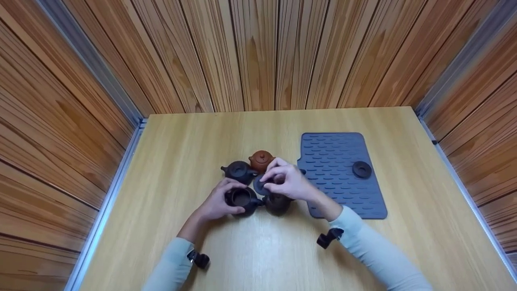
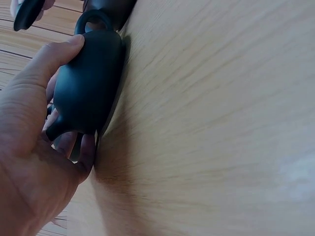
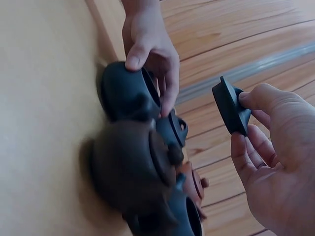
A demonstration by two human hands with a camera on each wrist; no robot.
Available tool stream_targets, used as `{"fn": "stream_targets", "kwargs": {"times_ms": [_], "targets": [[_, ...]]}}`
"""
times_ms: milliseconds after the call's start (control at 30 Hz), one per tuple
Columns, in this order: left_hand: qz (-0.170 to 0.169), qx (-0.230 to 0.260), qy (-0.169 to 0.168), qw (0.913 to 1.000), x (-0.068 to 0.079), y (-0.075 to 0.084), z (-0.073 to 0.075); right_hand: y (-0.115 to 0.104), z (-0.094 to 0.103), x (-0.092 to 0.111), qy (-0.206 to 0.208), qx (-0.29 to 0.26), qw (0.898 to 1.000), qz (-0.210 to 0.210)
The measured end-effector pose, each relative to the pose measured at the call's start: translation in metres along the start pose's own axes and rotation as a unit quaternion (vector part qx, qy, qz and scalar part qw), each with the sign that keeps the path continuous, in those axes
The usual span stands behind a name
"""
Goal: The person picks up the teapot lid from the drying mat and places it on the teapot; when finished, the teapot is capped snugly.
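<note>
Left hand: The left hand (image 1: 221, 200) is being curled around a lidless, rounded, blue-black teapot (image 2: 91, 73), its spout being turned towards the palm.
Open teapot: Its round mouth is being left uncovered beside the left thumb, and its base is being supported by the pale wooden tabletop (image 1: 169, 161).
Right hand: A round, dark lid (image 3: 229, 109) is being pinched between thumb and fingers of the right hand (image 1: 288, 182), held up apart from the teapots.
Brown teapot: A lidded, round, dark brown teapot (image 3: 125, 164) is being stood just below the right hand, right of the left hand.
Beyond the hands: A lidded black teapot (image 1: 239, 171) is being seen just past the left fingers; a reddish-brown clay teapot (image 1: 260, 161), past the right fingertips.
Right of the right hand: A dark, ring-topped disc (image 1: 362, 169) is being borne by a grey, ridged, rectangular mat (image 1: 335, 149).
</note>
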State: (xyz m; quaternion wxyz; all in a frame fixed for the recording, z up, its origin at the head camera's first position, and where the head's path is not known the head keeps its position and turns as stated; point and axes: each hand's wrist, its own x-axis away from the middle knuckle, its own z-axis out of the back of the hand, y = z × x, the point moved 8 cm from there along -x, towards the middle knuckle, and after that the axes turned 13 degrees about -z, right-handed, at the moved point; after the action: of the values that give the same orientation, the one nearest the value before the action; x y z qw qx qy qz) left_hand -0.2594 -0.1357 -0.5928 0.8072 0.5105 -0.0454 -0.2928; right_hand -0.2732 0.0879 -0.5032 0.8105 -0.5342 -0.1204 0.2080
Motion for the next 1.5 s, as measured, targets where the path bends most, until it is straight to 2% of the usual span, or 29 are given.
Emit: {"fn": "stream_targets", "kwargs": {"times_ms": [200, 467, 633, 767, 1200, 1500], "targets": [[0.009, 0.000, -0.007, 0.9999, 0.000, 0.000, -0.001, -0.007, -0.016, -0.004, -0.001, 0.019, 0.999, 0.034], [0.018, -0.008, -0.015, 0.9997, 0.001, -0.004, 0.000, -0.009, -0.034, -0.012, -0.021, 0.020, 0.999, 0.019], [0.029, 0.002, -0.014, 0.9995, 0.002, -0.006, 0.001, -0.009, -0.044, -0.016, -0.026, 0.023, 0.999, 0.027], [0.023, -0.001, -0.013, 0.9997, 0.001, -0.004, 0.002, -0.006, -0.049, -0.018, -0.021, 0.026, 0.999, 0.034], [-0.001, -0.011, -0.001, 0.9999, -0.001, -0.002, 0.002, 0.010, -0.061, -0.020, -0.032, 0.037, 0.999, 0.012], [0.004, -0.005, -0.006, 1.0000, 0.000, -0.002, 0.001, 0.013, -0.066, -0.019, -0.047, 0.065, 0.997, 0.005]]}}
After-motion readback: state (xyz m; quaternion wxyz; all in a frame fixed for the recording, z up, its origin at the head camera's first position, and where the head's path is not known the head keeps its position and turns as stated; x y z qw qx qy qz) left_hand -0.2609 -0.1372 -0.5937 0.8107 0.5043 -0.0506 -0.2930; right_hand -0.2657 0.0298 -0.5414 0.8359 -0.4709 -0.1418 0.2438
